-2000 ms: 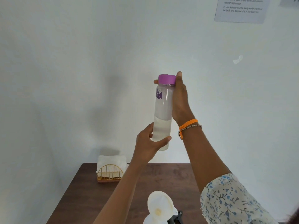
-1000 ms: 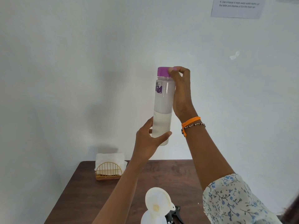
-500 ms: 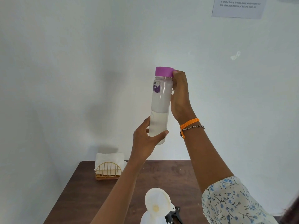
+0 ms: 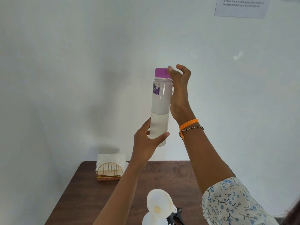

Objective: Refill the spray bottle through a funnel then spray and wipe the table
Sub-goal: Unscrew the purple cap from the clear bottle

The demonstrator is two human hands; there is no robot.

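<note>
Since a moment ago your right hand [image 4: 179, 88] has loosened off the purple cap [image 4: 161, 72], fingers open beside it. Your left hand [image 4: 146, 141] grips the water bottle [image 4: 159, 108] low, raised above the bench [image 4: 84, 192]; the cap is still on, funnel [image 4: 159, 202] waiting near.

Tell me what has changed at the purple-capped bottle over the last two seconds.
The right hand was wrapped around the purple cap in the earlier pictures; now its fingers have opened and come off the cap, curled beside it. The cap is still on the water bottle. The left hand holds the bottle's base as before, upright above the table. The funnel and napkin holder have not moved.
</note>
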